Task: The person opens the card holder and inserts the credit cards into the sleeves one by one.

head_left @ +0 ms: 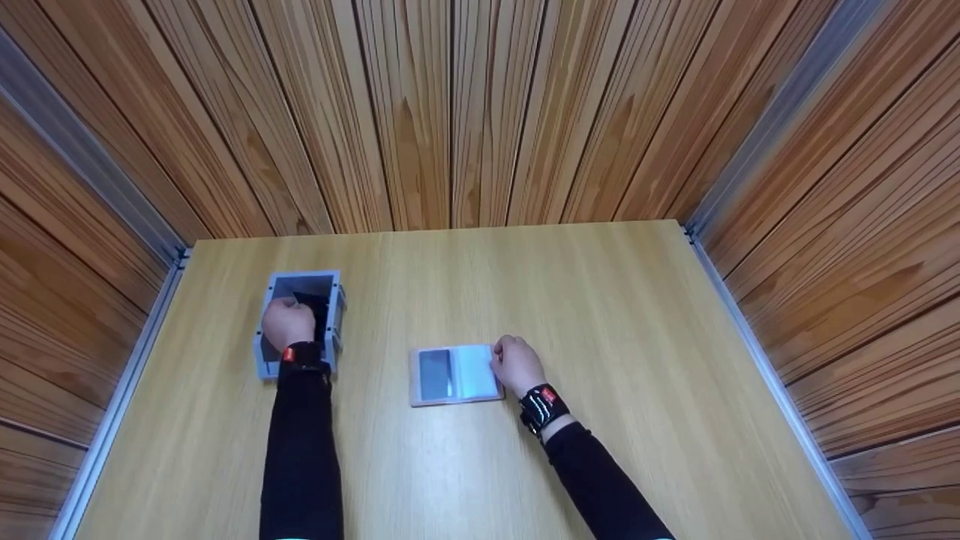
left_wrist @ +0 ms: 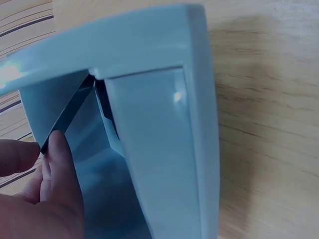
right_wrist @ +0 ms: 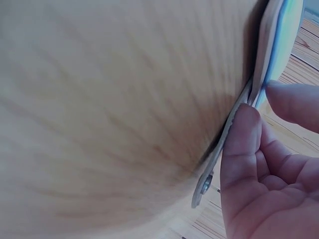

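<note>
Two dark sleeves (head_left: 304, 457) reach in from the near side, each ending at a black wrist strap (head_left: 546, 409). A red tag (head_left: 550, 393) sits on each strap; the pale marks on the right one are too small to read.

The right hand (head_left: 519, 367) is at the right edge of a wallet (head_left: 459, 373), which lies spread on the surface (head_left: 570, 300) near its middle. Its thumb and fingers pinch that edge, the thumb on the page side. From beside the fingertips a thin tab (right_wrist: 218, 149) sticks out, with a round metal snap (right_wrist: 206, 184) near its end. The wallet has a pale pinkish border; its left page shows a dark insert (head_left: 435, 375), its right page is whitish and glossy. Any lettering there cannot be made out.

Farther off and to the left, a grey-blue bin (left_wrist: 154, 149) stands on the surface, well apart from the wallet. The left hand (head_left: 289, 324) is inside it, pinching a thin dark card (left_wrist: 72, 112) by one end between thumb and finger. The card's face is too oblique to read.

Beyond rise wood-plank walls (head_left: 420, 112), with metal rails (head_left: 757, 345) along the surface's sides.
</note>
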